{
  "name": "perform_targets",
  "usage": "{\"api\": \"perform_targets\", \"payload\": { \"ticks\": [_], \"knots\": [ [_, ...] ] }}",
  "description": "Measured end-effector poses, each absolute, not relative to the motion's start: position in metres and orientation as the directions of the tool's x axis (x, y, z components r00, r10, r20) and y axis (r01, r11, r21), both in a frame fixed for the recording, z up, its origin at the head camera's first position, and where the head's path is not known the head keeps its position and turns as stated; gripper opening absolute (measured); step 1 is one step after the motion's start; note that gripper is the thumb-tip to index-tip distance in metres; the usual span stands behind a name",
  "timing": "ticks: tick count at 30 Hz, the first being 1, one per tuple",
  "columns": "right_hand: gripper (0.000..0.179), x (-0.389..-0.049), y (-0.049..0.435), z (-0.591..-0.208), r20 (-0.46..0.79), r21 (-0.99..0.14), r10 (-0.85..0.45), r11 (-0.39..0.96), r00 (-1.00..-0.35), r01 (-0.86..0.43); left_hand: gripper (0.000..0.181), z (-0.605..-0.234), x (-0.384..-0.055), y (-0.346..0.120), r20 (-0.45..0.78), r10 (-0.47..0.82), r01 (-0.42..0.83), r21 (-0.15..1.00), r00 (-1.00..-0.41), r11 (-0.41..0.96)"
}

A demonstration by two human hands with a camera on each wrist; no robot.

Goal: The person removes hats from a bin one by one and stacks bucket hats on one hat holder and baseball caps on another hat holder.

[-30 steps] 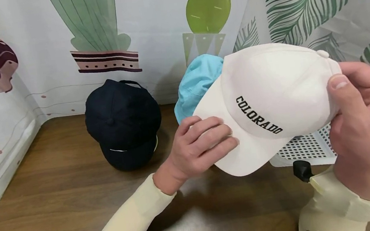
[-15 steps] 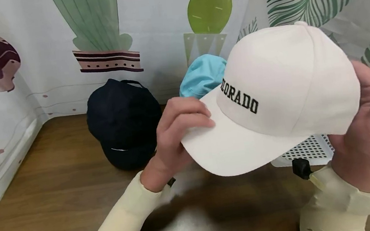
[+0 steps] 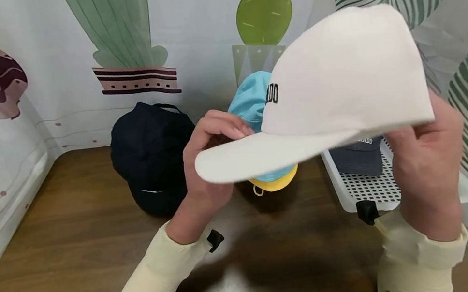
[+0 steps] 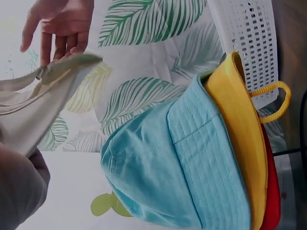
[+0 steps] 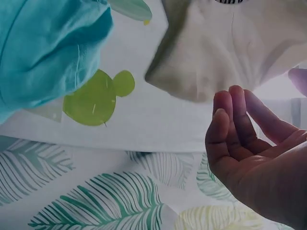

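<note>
A white baseball cap (image 3: 340, 79) with black lettering is held up above the table, brim toward the left. My left hand (image 3: 210, 163) grips the brim, its fingers on top; the thumb is hidden. At the cap's back edge is my right hand (image 3: 431, 165). In the right wrist view the right hand's fingers (image 5: 235, 115) touch the cap's edge, loosely bent, with the thumb apart. Behind the cap stands a light blue bucket hat (image 4: 153, 158) over a yellow hat (image 4: 235, 129), with a red edge (image 4: 272, 187) beneath. A navy cap (image 3: 151, 151) sits left of my left hand.
A white perforated basket (image 3: 345, 195) stands at the right, partly behind the right hand, with a dark grey cap (image 3: 360, 157) in it. The wooden table (image 3: 77, 262) meets a patterned cloth backdrop (image 3: 198, 33) at the back and sides.
The white cap has turned so its side faces me and its brim points left, nearly level. The left hand has shifted up and left; the right hand's thumb has come off the cap.
</note>
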State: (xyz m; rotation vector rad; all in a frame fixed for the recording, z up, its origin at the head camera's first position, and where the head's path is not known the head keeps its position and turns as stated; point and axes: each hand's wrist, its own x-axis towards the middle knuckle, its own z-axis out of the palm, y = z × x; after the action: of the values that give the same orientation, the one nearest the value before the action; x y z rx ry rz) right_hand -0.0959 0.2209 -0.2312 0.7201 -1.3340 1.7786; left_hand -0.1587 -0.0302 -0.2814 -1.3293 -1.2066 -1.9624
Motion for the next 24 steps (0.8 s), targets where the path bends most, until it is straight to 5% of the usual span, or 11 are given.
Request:
{"api": "perform_targets", "payload": {
  "ticks": [6,11,16,24],
  "knots": [
    [0.031,-0.095,0.205,-0.233,0.87,-0.483,0.098,-0.026,-0.483,-0.875,0.041,-0.285,-0.159,-0.029,0.866,0.084,0.774,0.48,-0.492,-0.412],
    [0.041,-0.094,0.188,-0.234,0.909,-0.399,-0.041,0.192,-0.414,-0.896,0.055,-0.286,-0.152,-0.028,0.807,0.089,0.757,0.58,-0.584,-0.3],
    [0.05,-0.09,0.17,-0.239,0.931,-0.288,-0.095,0.405,-0.353,-0.868,0.051,-0.285,-0.146,-0.026,0.79,0.062,0.761,0.605,-0.61,-0.235],
    [0.027,-0.088,0.153,-0.25,0.949,-0.216,-0.059,0.591,-0.309,-0.777,0.047,-0.285,-0.135,-0.02,0.793,0.01,0.776,0.598,-0.609,-0.199]
  ]
}}
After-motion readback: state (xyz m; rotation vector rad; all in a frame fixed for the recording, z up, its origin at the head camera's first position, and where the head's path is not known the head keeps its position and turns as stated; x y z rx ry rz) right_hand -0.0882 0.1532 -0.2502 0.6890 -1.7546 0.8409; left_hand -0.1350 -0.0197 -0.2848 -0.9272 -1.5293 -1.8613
